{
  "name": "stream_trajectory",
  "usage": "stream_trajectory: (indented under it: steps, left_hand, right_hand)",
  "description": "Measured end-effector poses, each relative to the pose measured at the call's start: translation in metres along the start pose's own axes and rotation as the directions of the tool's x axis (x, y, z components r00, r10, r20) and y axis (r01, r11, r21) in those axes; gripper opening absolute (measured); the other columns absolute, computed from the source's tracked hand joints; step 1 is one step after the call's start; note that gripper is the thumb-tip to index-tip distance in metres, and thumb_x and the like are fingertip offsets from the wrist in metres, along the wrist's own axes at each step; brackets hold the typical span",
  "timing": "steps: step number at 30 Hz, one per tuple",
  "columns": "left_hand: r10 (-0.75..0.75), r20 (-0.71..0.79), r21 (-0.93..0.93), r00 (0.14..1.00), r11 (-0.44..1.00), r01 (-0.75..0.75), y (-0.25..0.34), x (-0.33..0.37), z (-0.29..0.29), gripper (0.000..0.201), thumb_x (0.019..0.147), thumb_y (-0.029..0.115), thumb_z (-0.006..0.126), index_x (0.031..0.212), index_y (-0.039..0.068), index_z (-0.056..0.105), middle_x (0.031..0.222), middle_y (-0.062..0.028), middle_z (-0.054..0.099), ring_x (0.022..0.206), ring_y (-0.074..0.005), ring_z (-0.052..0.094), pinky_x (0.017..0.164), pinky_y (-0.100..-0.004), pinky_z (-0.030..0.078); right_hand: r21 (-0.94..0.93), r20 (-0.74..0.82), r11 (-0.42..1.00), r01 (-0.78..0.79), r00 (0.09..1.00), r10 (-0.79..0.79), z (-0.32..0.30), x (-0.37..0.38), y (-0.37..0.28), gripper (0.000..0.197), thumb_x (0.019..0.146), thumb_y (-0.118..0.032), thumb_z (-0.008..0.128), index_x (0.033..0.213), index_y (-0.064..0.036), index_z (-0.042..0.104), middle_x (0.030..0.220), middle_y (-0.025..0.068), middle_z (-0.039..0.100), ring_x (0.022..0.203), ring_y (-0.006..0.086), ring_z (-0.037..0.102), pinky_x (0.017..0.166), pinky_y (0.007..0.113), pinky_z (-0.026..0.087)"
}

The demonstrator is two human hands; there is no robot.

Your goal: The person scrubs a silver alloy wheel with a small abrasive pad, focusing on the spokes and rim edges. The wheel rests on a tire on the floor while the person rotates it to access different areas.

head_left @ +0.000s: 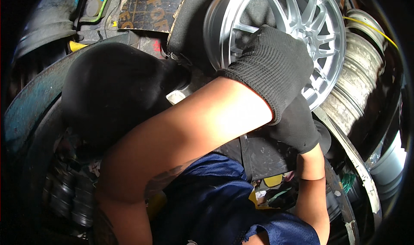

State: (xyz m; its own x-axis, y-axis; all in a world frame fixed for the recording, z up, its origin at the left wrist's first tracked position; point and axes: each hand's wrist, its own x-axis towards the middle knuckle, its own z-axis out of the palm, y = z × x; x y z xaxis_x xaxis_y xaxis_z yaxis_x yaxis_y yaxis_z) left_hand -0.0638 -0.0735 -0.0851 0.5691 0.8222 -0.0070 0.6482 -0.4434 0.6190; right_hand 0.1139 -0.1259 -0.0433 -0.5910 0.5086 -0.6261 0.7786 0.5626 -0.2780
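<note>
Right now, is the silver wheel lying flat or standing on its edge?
Standing, tilted: the silver alloy wheel shows its spoked face sideways. The gloved left hand rests against it.

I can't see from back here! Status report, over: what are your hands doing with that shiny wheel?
Left hand, black glove, pressed on silver alloy wheel. Right hand, gloved, low at wheel's lower edge; grip hidden. Dirty bare rim crowds the wheel's right side.

1. Strong light falls on the centre: the bare forearm [194, 124] is nearly washed out, and the silver alloy wheel [297, 25] at 1 o'clock shines.
2. Deep shadow fills 7 to 11 o'clock.
3. Fisheye bending and black vignetting ring the rim.
4. Focus is slightly soft throughout.
</note>
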Motion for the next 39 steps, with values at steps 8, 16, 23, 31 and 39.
stream_trajectory:
  steps: [8,16,23,31,39]
  left_hand:
    - [0.03,-0.09,-0.052,0.996,0.998,-0.035,-0.003,-0.004,0.004,0.014,0.09,0.011,0.073,0.097,0.004,0.083,0.088,-0.017,0.08,0.086,-0.0314,0.082,0.072,-0.0432,0.065]
    - [-0.006,-0.053,-0.037,0.999,0.999,0.004,-0.002,-0.003,0.001,0.014,0.091,0.013,0.073,0.095,0.004,0.083,0.086,-0.0184,0.079,0.083,-0.0321,0.081,0.07,-0.0426,0.064]
    - [0.015,0.053,0.035,0.998,0.999,-0.017,-0.005,-0.007,-0.007,0.018,0.09,0.015,0.072,0.101,0.004,0.082,0.089,-0.0191,0.079,0.086,-0.0327,0.081,0.075,-0.0436,0.064]
    - [-0.013,0.224,0.08,0.974,0.997,-0.005,-0.009,-0.017,-0.005,0.016,0.093,0.014,0.069,0.102,0.005,0.079,0.1,-0.0181,0.078,0.095,-0.0321,0.079,0.082,-0.0452,0.063]
    - [-0.043,0.266,0.164,0.963,0.986,-0.001,-0.009,-0.013,-0.005,0.02,0.097,0.014,0.064,0.104,0.005,0.08,0.098,-0.0171,0.079,0.094,-0.0325,0.08,0.078,-0.0452,0.064]
  right_hand:
    - [-0.039,-0.249,0.999,-0.011,0.968,0.001,0.026,0.0,0.008,0.024,0.078,-0.02,0.078,0.1,-0.0099,0.076,0.092,0.0142,0.07,0.086,0.0353,0.068,0.08,0.048,0.051]
    - [0.027,-0.037,0.999,0.035,0.999,-0.034,-0.004,-0.003,0.003,0.035,0.081,-0.021,0.077,0.115,-0.0148,0.075,0.098,0.0128,0.071,0.089,0.0349,0.07,0.083,0.047,0.052]
    - [-0.059,-0.087,0.997,0.038,0.995,-0.043,0.01,-0.001,-0.006,0.042,0.081,-0.021,0.077,0.122,-0.0153,0.071,0.102,0.0129,0.07,0.085,0.0325,0.071,0.081,0.047,0.053]
    - [-0.072,0.048,0.997,-0.016,0.999,0.02,0.005,-0.003,0.002,0.052,0.083,-0.022,0.075,0.134,-0.016,0.064,0.093,0.015,0.071,0.083,0.0345,0.072,0.079,0.047,0.054]
    - [-0.059,0.057,0.998,-0.004,0.998,0.007,-0.009,-0.007,-0.006,0.053,0.083,-0.03,0.079,0.134,-0.0199,0.069,0.094,0.0123,0.072,0.084,0.0328,0.074,0.076,0.048,0.054]
